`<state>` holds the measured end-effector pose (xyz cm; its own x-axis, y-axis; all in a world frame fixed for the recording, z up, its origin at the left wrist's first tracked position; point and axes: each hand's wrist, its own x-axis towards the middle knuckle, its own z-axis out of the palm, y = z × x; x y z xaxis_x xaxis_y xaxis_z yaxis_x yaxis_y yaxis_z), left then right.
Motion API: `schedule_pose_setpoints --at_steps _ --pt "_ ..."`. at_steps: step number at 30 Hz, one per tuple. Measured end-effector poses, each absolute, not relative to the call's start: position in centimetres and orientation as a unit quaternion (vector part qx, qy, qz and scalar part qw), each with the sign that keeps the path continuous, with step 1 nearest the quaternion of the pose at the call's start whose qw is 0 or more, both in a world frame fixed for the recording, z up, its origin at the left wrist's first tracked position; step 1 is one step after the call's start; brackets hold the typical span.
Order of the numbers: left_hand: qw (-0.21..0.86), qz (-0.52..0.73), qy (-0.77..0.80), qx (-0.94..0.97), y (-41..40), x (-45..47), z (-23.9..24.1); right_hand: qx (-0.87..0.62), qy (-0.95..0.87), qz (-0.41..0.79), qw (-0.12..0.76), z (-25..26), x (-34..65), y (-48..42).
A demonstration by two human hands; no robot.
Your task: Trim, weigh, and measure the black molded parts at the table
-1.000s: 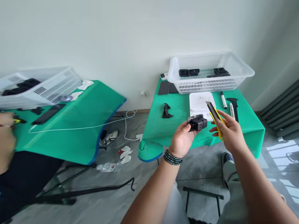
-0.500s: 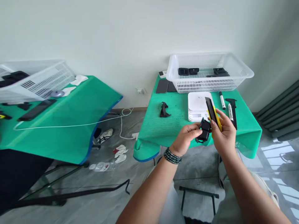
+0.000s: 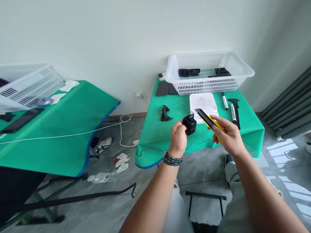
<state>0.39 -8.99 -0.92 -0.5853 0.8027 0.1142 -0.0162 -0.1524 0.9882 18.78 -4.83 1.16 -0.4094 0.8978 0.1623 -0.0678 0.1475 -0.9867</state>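
My left hand (image 3: 178, 138) is closed around a small black plastic part (image 3: 189, 124), held up in front of the near edge of the green table (image 3: 170, 132). A dark bead bracelet (image 3: 172, 160) sits on that wrist. My right hand (image 3: 227, 135) grips a yellow utility knife (image 3: 209, 119) with its dark blade end pointing left toward the part, a short gap between them. Behind the knife lies a white scale (image 3: 203, 103).
A white basket (image 3: 209, 72) with black parts stands at the table's back. A black scrap (image 3: 165, 113), two markers (image 3: 224, 100), a caliper (image 3: 236, 110) and phones (image 3: 162, 88) lie on the cloth. A second green table (image 3: 60, 126) with a basket (image 3: 26, 85) is left.
My hands have drawn apart: the left one turned and lifted the black part to the left, and the knife tilted flatter, its tip now pointing left.
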Motion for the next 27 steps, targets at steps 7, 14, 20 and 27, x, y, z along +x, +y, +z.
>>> schedule_pose_setpoints --at_steps 7,14,20,27 --pt "0.239 0.635 0.604 0.418 -9.2 1.3 -0.5 -0.310 -0.653 0.571 0.391 1.2 18.6 -5.1" --pt "0.237 0.698 0.564 0.372 -9.4 1.3 -1.2 -0.465 -0.696 0.422 0.348 0.7 20.2 -3.3" --pt "0.367 0.751 0.510 0.205 -7.7 0.2 -1.8 -0.416 -0.683 0.478 0.363 1.1 19.9 -3.2" --pt "0.615 0.718 0.322 0.042 -7.8 0.9 1.8 -0.309 -0.704 0.494 0.406 0.4 19.2 -3.2"
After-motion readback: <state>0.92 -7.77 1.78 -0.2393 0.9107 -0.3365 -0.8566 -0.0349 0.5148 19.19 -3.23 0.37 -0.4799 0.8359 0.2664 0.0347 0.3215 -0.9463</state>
